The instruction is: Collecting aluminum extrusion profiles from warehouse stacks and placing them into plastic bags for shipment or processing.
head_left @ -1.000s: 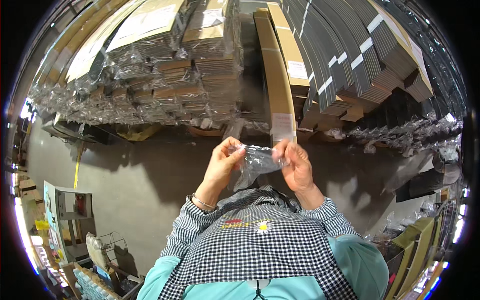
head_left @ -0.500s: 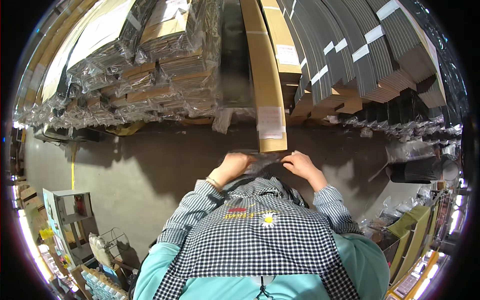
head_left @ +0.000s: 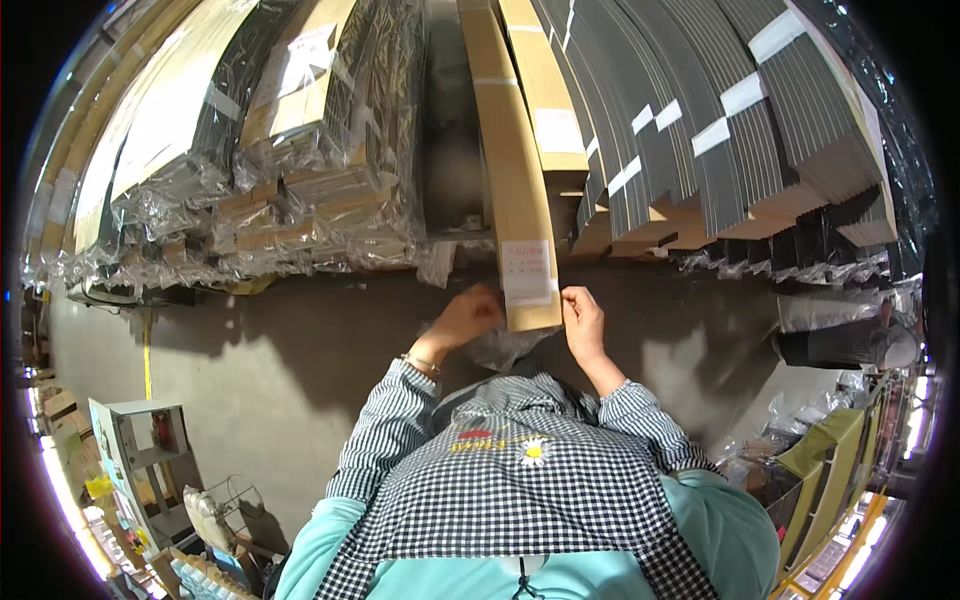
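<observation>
1. The long brown box point(head_left: 515, 180) points its near end at the person, with a white label on top close to that end.
2. The left hand point(head_left: 468, 318) is just left of the box's near end, fingers curled inward. Its tips are blurred, so I cannot tell whether they grip anything or touch the cardboard.
3. The right hand point(head_left: 583, 322) is at the box's right edge, thumb and bent fingers drawn close together. I cannot tell whether a bit of film is pinched there.
4. A clear plastic bag point(head_left: 505, 352) shows below the box's near end, between the hands. The box hides part of it, so I cannot tell whether the bag goes around that end.
5. Right beside the box on its right lies a second brown box point(head_left: 552, 115), set farther back and also labelled.
6. Beyond that, to the right of the box, are stacks of dark panels point(head_left: 690, 140) with white strips.
7. Left of the box, across a dark gap, is a plastic-wrapped stack of cardboard point(head_left: 300, 175); loose film hangs off its front.
8. Well right of the box is a dark roll point(head_left: 835, 349).
9. Far left and nearer the person than the box are a grey shelf unit point(head_left: 145, 408) and a yellow floor line point(head_left: 147, 350).
</observation>
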`<action>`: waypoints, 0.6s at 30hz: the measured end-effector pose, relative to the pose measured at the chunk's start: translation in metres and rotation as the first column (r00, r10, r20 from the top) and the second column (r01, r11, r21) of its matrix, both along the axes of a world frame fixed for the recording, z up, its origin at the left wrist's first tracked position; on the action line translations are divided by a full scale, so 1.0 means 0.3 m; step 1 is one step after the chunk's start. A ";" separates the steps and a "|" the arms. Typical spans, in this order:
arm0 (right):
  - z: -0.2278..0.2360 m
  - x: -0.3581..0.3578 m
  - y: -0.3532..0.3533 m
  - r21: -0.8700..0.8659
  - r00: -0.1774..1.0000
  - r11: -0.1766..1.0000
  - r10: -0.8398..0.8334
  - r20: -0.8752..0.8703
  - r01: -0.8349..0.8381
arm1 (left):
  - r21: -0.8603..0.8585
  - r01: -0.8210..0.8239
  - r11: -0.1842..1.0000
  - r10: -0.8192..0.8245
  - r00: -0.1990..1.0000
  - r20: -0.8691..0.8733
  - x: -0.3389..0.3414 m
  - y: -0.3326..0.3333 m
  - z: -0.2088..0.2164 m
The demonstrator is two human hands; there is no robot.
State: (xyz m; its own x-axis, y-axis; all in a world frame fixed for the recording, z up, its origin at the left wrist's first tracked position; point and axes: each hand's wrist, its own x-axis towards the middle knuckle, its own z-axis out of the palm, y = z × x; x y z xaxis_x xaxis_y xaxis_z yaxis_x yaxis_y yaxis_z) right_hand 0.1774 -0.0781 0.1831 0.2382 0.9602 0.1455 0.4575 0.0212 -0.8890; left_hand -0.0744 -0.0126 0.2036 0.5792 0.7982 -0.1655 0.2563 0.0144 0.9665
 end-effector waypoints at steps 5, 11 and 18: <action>0.051 -0.017 0.143 0.297 0.984 0.955 -0.037 0.176 -0.018 | 0.467 -0.286 0.836 0.305 0.952 0.038 0.051 0.060 -0.010; 0.024 0.036 0.142 0.082 1.000 0.996 0.020 0.004 -0.020 | 0.253 -0.321 0.913 0.300 0.946 0.120 0.056 0.090 0.021; 0.010 0.070 0.346 -0.377 0.542 0.903 -0.216 -0.812 -0.205 | -0.435 -0.422 0.796 0.533 0.829 0.172 0.123 0.162 0.000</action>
State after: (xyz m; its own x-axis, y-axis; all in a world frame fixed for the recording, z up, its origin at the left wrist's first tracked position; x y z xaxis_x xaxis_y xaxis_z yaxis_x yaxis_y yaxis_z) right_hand 0.1983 0.0257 0.1861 0.0513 0.8698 -0.4906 -0.4810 -0.4090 -0.7754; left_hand -0.0374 0.0359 0.2035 0.2043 0.8962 -0.3939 -0.1496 0.4262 0.8922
